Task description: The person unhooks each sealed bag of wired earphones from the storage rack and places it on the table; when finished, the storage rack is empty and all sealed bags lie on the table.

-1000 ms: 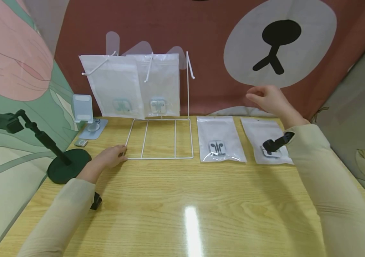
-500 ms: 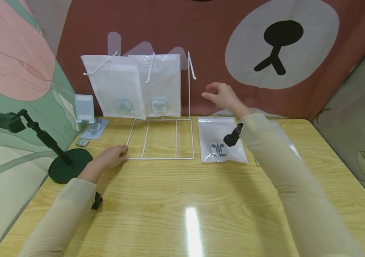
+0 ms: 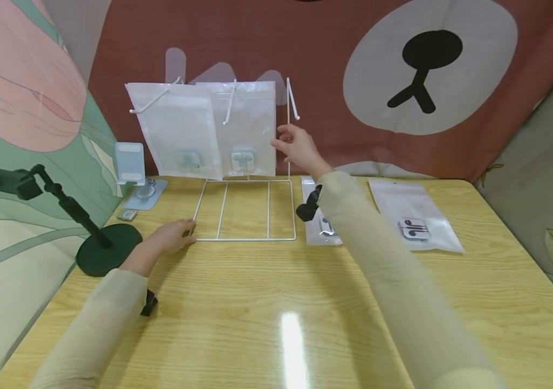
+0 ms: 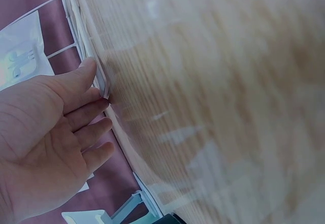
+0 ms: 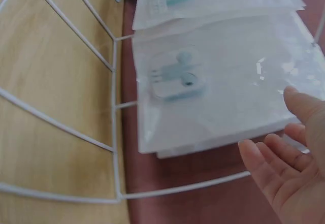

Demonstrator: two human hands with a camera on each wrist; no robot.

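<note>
A white wire display rack (image 3: pixel 245 239) stands at the back of the table. From its prongs hang clear bags, a front-left one (image 3: pixel 174 124) and one to its right (image 3: pixel 257 119), each with an earphone case near the bottom. My left hand (image 3: pixel 171 237) pinches the rack's front left corner between thumb and fingers, as the left wrist view (image 4: pixel 56 127) also has it. My right hand (image 3: pixel 300 148) is at the right edge of the right-hand hanging bag, thumb and fingers apart; whether it touches the bag I cannot tell.
Two bags with earphone cases lie right of the rack: a nearer bag (image 3: pixel 310 229) partly behind my right forearm, and a farther bag (image 3: pixel 398 197). At left are a black stand (image 3: pixel 103 251), a light-blue phone stand (image 3: pixel 130 162) and a small square item (image 3: pixel 127 215).
My right hand has swept left from above the far right bag, past the nearer one, to the hanging bags' right edge. My left hand keeps its place on the rack.
</note>
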